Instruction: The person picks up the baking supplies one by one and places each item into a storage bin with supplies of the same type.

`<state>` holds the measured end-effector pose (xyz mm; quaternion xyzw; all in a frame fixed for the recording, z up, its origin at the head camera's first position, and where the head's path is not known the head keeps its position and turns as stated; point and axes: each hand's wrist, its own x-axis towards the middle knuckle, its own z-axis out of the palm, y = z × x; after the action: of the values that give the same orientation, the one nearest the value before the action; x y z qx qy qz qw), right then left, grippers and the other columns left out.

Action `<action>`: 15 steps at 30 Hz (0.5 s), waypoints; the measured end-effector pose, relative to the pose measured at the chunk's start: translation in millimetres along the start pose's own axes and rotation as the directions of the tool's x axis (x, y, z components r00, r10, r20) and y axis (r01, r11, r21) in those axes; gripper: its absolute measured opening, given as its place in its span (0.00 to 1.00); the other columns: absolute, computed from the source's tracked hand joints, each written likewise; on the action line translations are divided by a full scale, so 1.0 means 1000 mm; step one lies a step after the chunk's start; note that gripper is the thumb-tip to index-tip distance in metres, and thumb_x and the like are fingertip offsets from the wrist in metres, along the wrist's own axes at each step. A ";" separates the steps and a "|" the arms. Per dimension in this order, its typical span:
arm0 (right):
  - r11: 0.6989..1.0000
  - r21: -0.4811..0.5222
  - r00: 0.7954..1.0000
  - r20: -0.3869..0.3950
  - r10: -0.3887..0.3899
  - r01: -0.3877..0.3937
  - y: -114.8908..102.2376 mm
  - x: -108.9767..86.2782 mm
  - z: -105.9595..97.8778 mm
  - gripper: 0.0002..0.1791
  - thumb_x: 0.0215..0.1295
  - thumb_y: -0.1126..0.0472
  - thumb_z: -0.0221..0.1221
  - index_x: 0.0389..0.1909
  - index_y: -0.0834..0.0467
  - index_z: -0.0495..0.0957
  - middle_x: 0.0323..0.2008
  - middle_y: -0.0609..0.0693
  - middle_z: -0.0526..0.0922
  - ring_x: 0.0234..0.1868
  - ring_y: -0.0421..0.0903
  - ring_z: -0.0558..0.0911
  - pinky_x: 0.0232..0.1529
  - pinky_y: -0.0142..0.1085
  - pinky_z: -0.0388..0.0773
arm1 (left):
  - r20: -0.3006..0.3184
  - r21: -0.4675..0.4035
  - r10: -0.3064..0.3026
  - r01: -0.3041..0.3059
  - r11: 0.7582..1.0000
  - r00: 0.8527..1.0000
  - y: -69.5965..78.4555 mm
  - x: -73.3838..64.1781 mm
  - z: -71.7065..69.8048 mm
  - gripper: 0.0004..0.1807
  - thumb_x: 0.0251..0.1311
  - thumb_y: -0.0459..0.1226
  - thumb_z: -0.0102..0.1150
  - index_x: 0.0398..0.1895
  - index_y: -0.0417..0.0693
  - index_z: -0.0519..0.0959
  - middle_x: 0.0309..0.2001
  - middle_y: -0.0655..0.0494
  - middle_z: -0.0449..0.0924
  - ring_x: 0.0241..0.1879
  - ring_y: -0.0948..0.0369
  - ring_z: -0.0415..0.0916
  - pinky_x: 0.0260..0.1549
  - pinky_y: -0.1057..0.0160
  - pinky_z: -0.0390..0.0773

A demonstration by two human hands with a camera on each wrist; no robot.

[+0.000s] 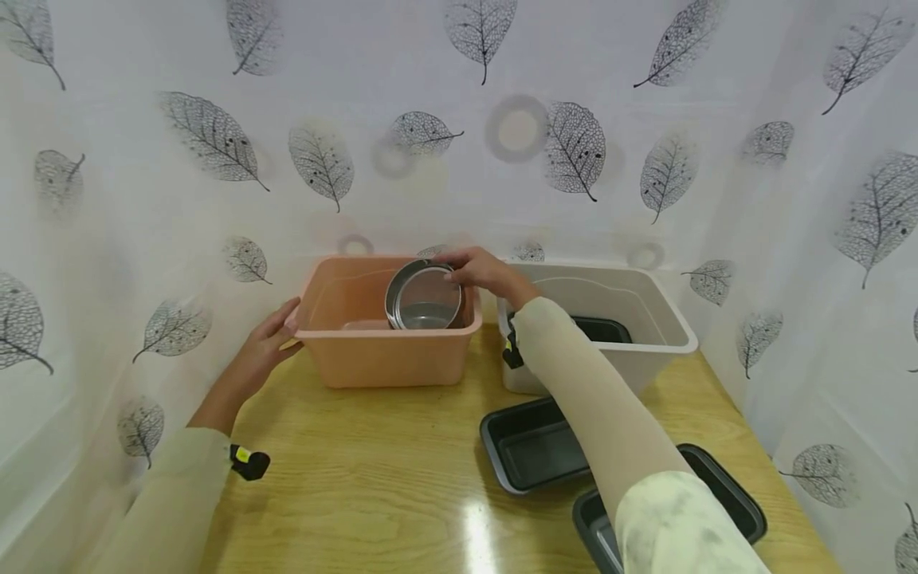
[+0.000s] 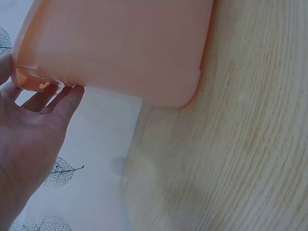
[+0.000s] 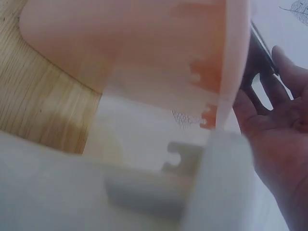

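Pan [image 1: 425,309], round, silvery, shiny, tilted

a leaf-print curtain [image 1: 445,179] hangs behind a wooden table [image 1: 358,470].

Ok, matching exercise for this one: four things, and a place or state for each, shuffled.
1. Left hand
2. Right hand
3. Pale bin
4. Dark pan in front of the pale bin

A. Lying on the wooden table
B. Holding round metalware
C. Touching the left side of the orange bin
D. Containing another dark pan

Pairs: 1-C; 2-B; 3-D; 4-A
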<state>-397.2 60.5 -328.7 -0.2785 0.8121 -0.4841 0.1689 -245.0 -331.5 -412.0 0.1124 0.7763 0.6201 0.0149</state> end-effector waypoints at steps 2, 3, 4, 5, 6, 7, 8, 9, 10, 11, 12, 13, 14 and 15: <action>1.000 -0.004 1.000 0.019 -0.006 0.006 0.002 0.003 0.002 0.26 0.71 0.68 0.57 0.70 0.56 0.73 0.67 0.60 0.75 0.46 0.45 0.80 0.52 0.45 0.80 | -0.005 0.007 -0.001 0.002 1.000 1.000 0.001 0.000 0.001 0.36 0.80 0.47 0.39 0.83 0.50 0.40 0.82 0.40 0.30 0.77 0.34 0.43 0.67 0.39 0.56; 1.000 -0.002 1.000 0.027 -0.007 0.007 0.002 0.004 0.003 0.27 0.71 0.69 0.57 0.70 0.56 0.72 0.68 0.60 0.74 0.50 0.47 0.80 0.55 0.47 0.80 | -0.008 0.013 -0.002 0.002 1.000 1.000 0.001 0.000 0.001 0.36 0.80 0.47 0.39 0.83 0.50 0.40 0.82 0.41 0.30 0.77 0.34 0.43 0.67 0.40 0.57; 1.000 -0.005 0.999 0.033 -0.004 0.005 0.003 0.005 0.004 0.27 0.71 0.69 0.57 0.70 0.56 0.72 0.68 0.60 0.73 0.52 0.49 0.80 0.58 0.49 0.79 | -0.009 0.018 -0.002 0.002 1.000 1.000 0.001 0.000 0.001 0.36 0.80 0.47 0.39 0.83 0.50 0.40 0.82 0.41 0.30 0.77 0.34 0.44 0.67 0.41 0.58; 1.000 -0.012 0.999 0.037 0.001 -0.001 0.004 0.006 0.004 0.27 0.71 0.69 0.57 0.71 0.55 0.72 0.69 0.60 0.73 0.55 0.51 0.80 0.58 0.49 0.79 | -0.008 0.015 -0.004 0.004 1.000 1.000 0.000 0.000 0.001 0.36 0.80 0.47 0.39 0.83 0.50 0.40 0.82 0.41 0.30 0.77 0.35 0.44 0.67 0.42 0.58; 1.000 -0.020 0.999 0.039 0.006 -0.005 0.004 0.006 0.005 0.27 0.71 0.68 0.57 0.71 0.55 0.71 0.69 0.59 0.72 0.57 0.53 0.80 0.59 0.49 0.79 | -0.007 0.011 -0.003 0.003 1.000 1.000 0.000 0.001 0.001 0.36 0.80 0.47 0.39 0.83 0.50 0.40 0.82 0.41 0.29 0.77 0.35 0.43 0.68 0.43 0.59; 1.000 -0.026 0.999 0.039 0.009 -0.008 0.004 0.006 0.005 0.27 0.72 0.68 0.57 0.71 0.55 0.71 0.70 0.59 0.72 0.59 0.55 0.79 0.59 0.48 0.79 | -0.004 0.006 0.000 0.000 1.000 1.000 0.000 0.001 0.001 0.36 0.80 0.47 0.39 0.83 0.50 0.40 0.82 0.41 0.29 0.77 0.35 0.43 0.68 0.44 0.60; 0.999 -0.040 0.999 0.036 0.012 -0.010 0.005 0.007 0.005 0.27 0.72 0.68 0.57 0.71 0.55 0.71 0.70 0.57 0.72 0.61 0.57 0.78 0.57 0.46 0.80 | -0.001 -0.004 0.006 -0.006 1.000 1.000 0.000 0.001 0.001 0.36 0.80 0.46 0.40 0.83 0.49 0.40 0.82 0.41 0.28 0.77 0.34 0.42 0.68 0.45 0.61; 0.999 -0.052 0.999 0.034 0.014 -0.012 0.005 0.007 0.005 0.27 0.72 0.68 0.57 0.71 0.54 0.71 0.71 0.56 0.72 0.62 0.58 0.77 0.55 0.44 0.80 | 0.001 -0.012 0.006 -0.006 1.000 1.000 0.000 0.001 0.001 0.36 0.80 0.46 0.40 0.83 0.49 0.40 0.82 0.42 0.27 0.77 0.35 0.42 0.68 0.46 0.62; 0.998 -0.059 0.999 0.034 0.017 -0.015 0.006 0.007 0.005 0.27 0.72 0.67 0.56 0.71 0.54 0.71 0.71 0.56 0.72 0.61 0.59 0.77 0.53 0.42 0.80 | 0.002 -0.017 0.008 -0.008 1.000 1.000 0.000 0.001 0.001 0.36 0.80 0.46 0.40 0.83 0.49 0.40 0.82 0.42 0.27 0.77 0.35 0.42 0.68 0.47 0.62; 0.998 -0.063 0.999 0.033 0.019 -0.017 0.006 0.007 0.006 0.27 0.73 0.67 0.56 0.71 0.54 0.71 0.71 0.56 0.72 0.62 0.60 0.76 0.52 0.41 0.79 | 0.003 -0.022 0.008 -0.008 1.000 1.000 0.000 0.001 0.000 0.36 0.80 0.46 0.40 0.82 0.49 0.40 0.82 0.42 0.26 0.77 0.35 0.41 0.69 0.49 0.63; 0.997 -0.071 0.999 0.032 0.020 -0.017 0.006 0.008 0.006 0.27 0.73 0.67 0.56 0.72 0.55 0.71 0.70 0.57 0.72 0.62 0.60 0.76 0.51 0.40 0.79 | 0.003 -0.021 0.010 -0.010 1.000 1.000 0.000 0.001 0.001 0.36 0.80 0.46 0.40 0.82 0.48 0.40 0.82 0.42 0.26 0.76 0.34 0.41 0.68 0.50 0.64; 0.997 -0.072 0.999 0.034 0.021 -0.018 0.006 0.009 0.007 0.27 0.73 0.67 0.56 0.72 0.55 0.70 0.70 0.58 0.72 0.62 0.61 0.75 0.51 0.41 0.79 | 0.003 -0.021 0.011 -0.011 1.000 1.000 0.000 0.001 0.001 0.36 0.80 0.46 0.40 0.82 0.48 0.40 0.81 0.42 0.26 0.76 0.34 0.41 0.68 0.50 0.64; 0.997 -0.082 0.999 0.031 0.016 -0.013 0.006 0.010 0.008 0.27 0.73 0.67 0.56 0.71 0.56 0.70 0.70 0.59 0.72 0.63 0.61 0.75 0.53 0.40 0.78 | 0.002 -0.021 0.011 -0.011 1.000 1.000 0.000 0.000 0.001 0.36 0.80 0.45 0.40 0.82 0.48 0.40 0.81 0.41 0.26 0.76 0.34 0.41 0.68 0.51 0.65; 0.996 -0.089 0.999 0.028 0.017 -0.015 0.005 0.010 0.009 0.27 0.73 0.68 0.56 0.72 0.56 0.70 0.70 0.60 0.72 0.64 0.60 0.74 0.55 0.41 0.78 | 0.000 -0.017 0.009 -0.009 1.000 1.000 0.000 0.000 0.000 0.36 0.80 0.45 0.40 0.82 0.48 0.40 0.81 0.41 0.26 0.76 0.34 0.41 0.68 0.52 0.65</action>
<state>-401.4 50.0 -337.8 -0.2862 0.8325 -0.4420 0.1719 -245.1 -331.1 -412.3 0.1160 0.7705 0.6266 0.0131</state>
